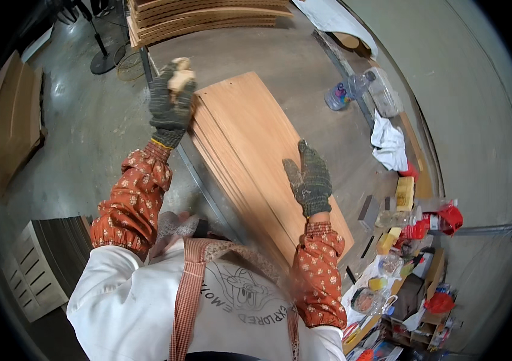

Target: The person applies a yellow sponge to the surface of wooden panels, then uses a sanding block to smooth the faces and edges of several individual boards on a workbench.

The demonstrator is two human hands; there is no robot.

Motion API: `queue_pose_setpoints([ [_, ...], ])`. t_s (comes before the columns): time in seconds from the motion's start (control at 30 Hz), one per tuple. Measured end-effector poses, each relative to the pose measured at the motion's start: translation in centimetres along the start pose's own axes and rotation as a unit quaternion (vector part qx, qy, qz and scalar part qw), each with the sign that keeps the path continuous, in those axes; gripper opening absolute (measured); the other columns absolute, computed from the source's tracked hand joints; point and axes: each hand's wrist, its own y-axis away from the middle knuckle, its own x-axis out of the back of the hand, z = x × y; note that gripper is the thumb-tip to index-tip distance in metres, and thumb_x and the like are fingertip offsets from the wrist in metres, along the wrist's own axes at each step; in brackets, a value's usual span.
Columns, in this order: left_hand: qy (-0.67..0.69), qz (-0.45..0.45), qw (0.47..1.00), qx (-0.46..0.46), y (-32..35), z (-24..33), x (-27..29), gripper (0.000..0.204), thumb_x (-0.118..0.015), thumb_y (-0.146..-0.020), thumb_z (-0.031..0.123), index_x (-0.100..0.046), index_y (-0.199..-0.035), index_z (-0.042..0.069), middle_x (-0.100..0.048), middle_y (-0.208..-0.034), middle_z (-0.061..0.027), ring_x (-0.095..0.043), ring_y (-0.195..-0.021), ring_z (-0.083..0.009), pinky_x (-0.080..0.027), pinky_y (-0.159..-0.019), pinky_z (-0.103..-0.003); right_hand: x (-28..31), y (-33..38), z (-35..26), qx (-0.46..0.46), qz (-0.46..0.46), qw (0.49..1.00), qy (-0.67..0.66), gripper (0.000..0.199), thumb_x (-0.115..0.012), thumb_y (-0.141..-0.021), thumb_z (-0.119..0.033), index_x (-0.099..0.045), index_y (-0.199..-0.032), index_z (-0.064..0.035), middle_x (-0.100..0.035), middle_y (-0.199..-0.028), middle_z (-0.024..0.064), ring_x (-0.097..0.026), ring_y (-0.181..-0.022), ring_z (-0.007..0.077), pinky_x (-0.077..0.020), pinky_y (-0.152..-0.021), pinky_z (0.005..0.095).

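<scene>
A stack of wooden panels [250,132] lies at a slant on the grey work table, with small holes near the top board's far left corner. My left hand [168,111], in a dark grey knit glove, is closed on a crumpled tan rag [181,78] beside that corner; motion blurs it slightly, so its material is hard to make out. My gloved right hand [311,180] rests on the top board near its right edge, fingers stretched out and thumb spread. Nothing shows in that hand.
More boards [208,21] are piled at the far end of the table [280,45]. Along the right side stand a plastic bottle [349,90], a white cloth [389,143], yellow sponge blocks [405,191] and clutter. On the floor at left are a fan base [107,61] and slotted panels [36,271].
</scene>
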Motion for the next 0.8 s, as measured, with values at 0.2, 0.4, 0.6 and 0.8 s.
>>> queue_pose_setpoints([
  [0.2,-0.163,-0.076,0.977,0.112,-0.5,-1.3,0.3,0.045,-0.071,-0.081,0.019,-0.055,-0.118,0.0,-0.063,-0.109,-0.0138,-0.058,-0.105,-0.0233,-0.046,-0.091,-0.034,-0.4,0.3,0.5,-0.001,0.011,1.0,-0.026,0.058,-0.057,-0.085,-0.046,-0.048,-0.132,-0.0114,-0.054,-0.127,0.0163,-0.05,-0.115,0.0345,-0.0373,-0.099,0.0459],
  [0.4,-0.343,-0.178,0.917,-0.103,-3.7,-0.7,2.2,0.044,-0.066,-0.078,0.019,-0.055,-0.118,0.004,-0.061,-0.107,-0.0168,-0.058,-0.098,-0.0346,-0.045,-0.086,-0.042,-0.5,0.0,0.0,-0.006,0.022,1.0,-0.016,0.058,-0.057,-0.085,-0.046,-0.049,-0.13,-0.0106,-0.054,-0.127,0.0161,-0.05,-0.117,0.0342,-0.0358,-0.101,0.0455],
  [0.6,-0.396,-0.215,0.865,-0.221,-2.7,2.7,0.7,0.05,-0.068,-0.073,0.006,-0.054,-0.121,0.005,-0.059,-0.116,-0.0154,-0.055,-0.108,-0.0337,-0.042,-0.096,-0.04,-0.9,0.5,0.9,0.015,0.12,0.993,0.013,0.054,-0.057,-0.085,-0.043,-0.051,-0.127,-0.0089,-0.052,-0.127,0.015,-0.049,-0.117,0.0322,-0.0339,-0.102,0.0461],
  [0.8,-0.301,-0.223,0.903,-0.212,-2.0,6.2,-1.0,0.049,-0.066,-0.079,0.001,-0.05,-0.125,-0.001,-0.057,-0.121,-0.0147,-0.05,-0.116,-0.0325,-0.037,-0.1,-0.041,0.8,2.8,-2.4,0.093,0.076,0.992,0.036,0.044,-0.051,-0.09,-0.036,-0.057,-0.12,-0.0055,-0.054,-0.124,0.0186,-0.047,-0.12,0.0305,-0.0342,-0.103,0.0439],
])
